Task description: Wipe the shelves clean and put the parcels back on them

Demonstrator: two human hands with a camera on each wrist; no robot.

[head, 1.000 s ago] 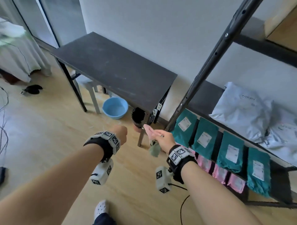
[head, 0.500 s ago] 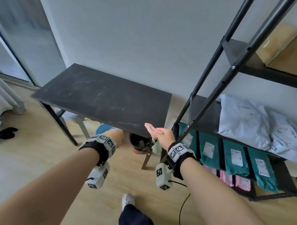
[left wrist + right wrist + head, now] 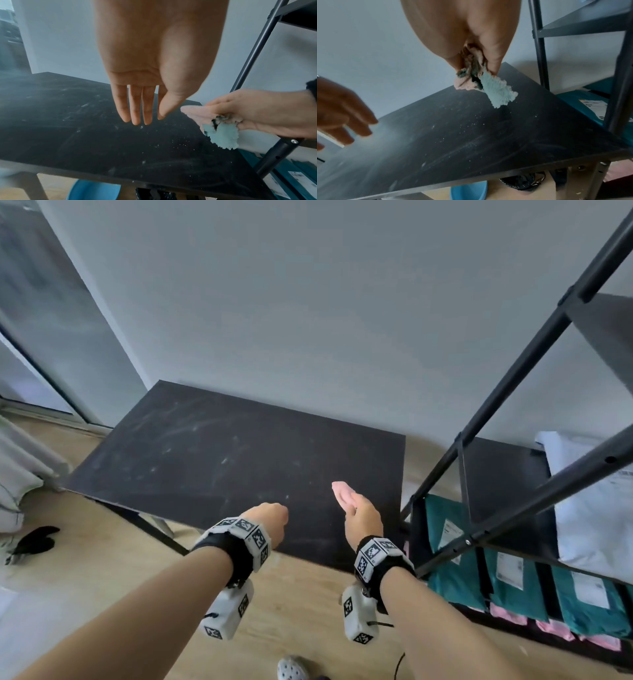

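Observation:
My right hand (image 3: 361, 518) grips a bunched pink and light-blue cloth (image 3: 342, 493) above the right part of a dusty black table (image 3: 222, 460). In the right wrist view the cloth (image 3: 494, 92) hangs from curled fingers (image 3: 491, 54). My left hand (image 3: 270, 518) hovers beside it over the table, empty, with its fingers (image 3: 135, 108) straight. The black shelf rack (image 3: 500, 474) stands to the right. White parcels (image 3: 589, 515) lie on its middle shelf. Teal parcels (image 3: 513, 587) and pink parcels (image 3: 507, 614) stand below.
Under the table are a blue basin (image 3: 92, 190) and a black bin (image 3: 520, 181). A grey curtain (image 3: 20, 474) and a dark item (image 3: 34, 539) on the wooden floor lie far left. My shoe (image 3: 291, 669) shows at the bottom edge.
The head view has swung up and closer to the table. Both hands now sit over the tabletop instead of before its front edge. The right hand still holds the cloth.

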